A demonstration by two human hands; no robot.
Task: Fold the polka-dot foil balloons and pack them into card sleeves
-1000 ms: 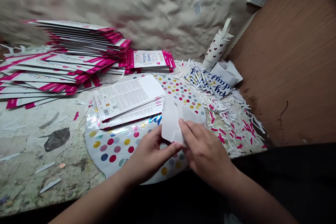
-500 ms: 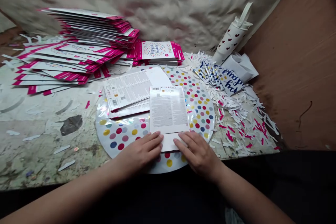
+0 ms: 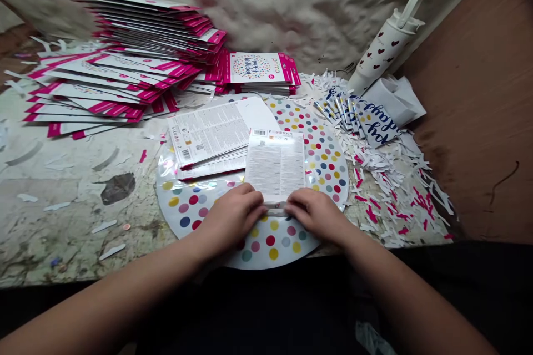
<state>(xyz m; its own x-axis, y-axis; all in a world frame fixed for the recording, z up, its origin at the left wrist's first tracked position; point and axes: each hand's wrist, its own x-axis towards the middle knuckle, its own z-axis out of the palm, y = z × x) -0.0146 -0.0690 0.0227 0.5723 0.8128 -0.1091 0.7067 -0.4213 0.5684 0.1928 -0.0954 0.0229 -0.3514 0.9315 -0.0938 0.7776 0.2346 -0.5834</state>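
Note:
A printed cardboard packet (image 3: pixel 275 169) lies text side up in front of me, with barcodes along its far edge. At its near-left corner, my left hand (image 3: pixel 237 211) is closed on the edge, thumb and fingers pinched. My right hand (image 3: pixel 314 212) grips the near-right corner in the same way. Between the fingertips the near flap stands bent up, no longer flat. Beneath it spreads a round sheet with coloured dots (image 3: pixel 272 254). Several more printed packets (image 3: pixel 212 133) lie fanned just left of the one in my hands, partly under it.
Tall stacks of pink-and-white packets (image 3: pixel 141 33) lean at the back left, with a smaller pile (image 3: pixel 258 69) beside them. At the back right stand a heart-patterned tumbler (image 3: pixel 385 50) and folded blue-lettered foil (image 3: pixel 375 125). Paper scraps (image 3: pixel 391 188) litter the right side; a wooden panel (image 3: pixel 470 138) borders it.
Both hands have gone from lying flat on the white near flap to pinching it, and the flap has been folded upward. The whole view has shifted slightly.

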